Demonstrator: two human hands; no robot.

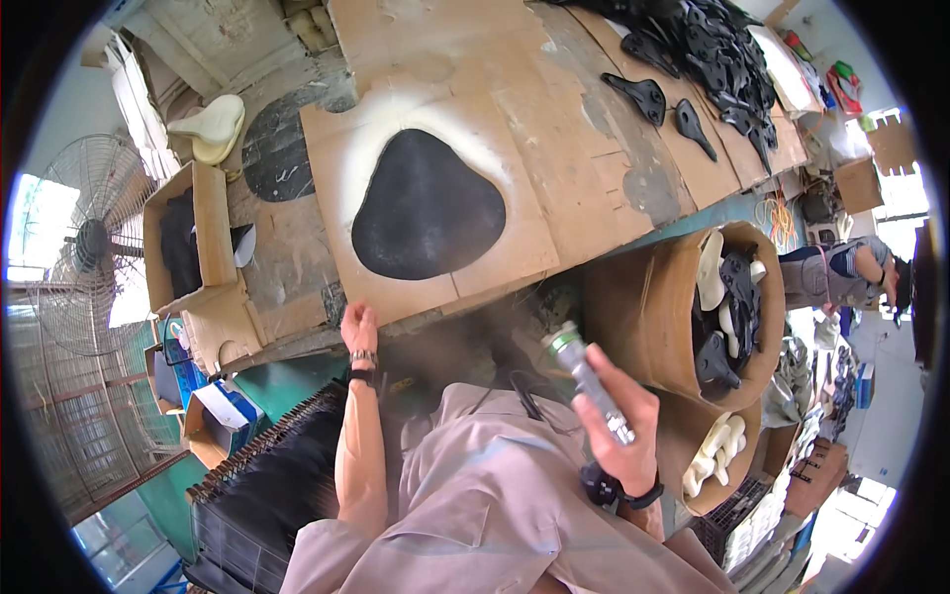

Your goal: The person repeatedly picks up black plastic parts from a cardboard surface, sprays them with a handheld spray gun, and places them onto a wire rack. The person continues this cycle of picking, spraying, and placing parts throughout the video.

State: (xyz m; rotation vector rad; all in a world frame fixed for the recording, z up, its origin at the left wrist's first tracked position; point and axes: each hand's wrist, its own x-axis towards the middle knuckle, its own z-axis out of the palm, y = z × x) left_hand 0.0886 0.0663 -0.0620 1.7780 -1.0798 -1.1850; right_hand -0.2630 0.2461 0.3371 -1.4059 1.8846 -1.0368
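Note:
A black saddle-shaped piece [427,206] lies on a cardboard sheet [515,247] ringed by pale spray haze. My left hand [358,327] rests on the front edge of that sheet, fingers curled over it, a watch on the wrist. My right hand [618,416] is raised in front of my chest and grips a silver spray can [586,376] with a green-white cap, tilted up to the left. The can is well below the black piece, away from the table edge.
The cardboard-covered table [594,119] carries several black saddle bases [712,59] at the far right. Two round cardboard bins [663,297] with black and cream parts stand to my right. A carton [193,238], a fan [79,247] and a crate [267,485] are at my left. Another person [846,272] bends over at the right.

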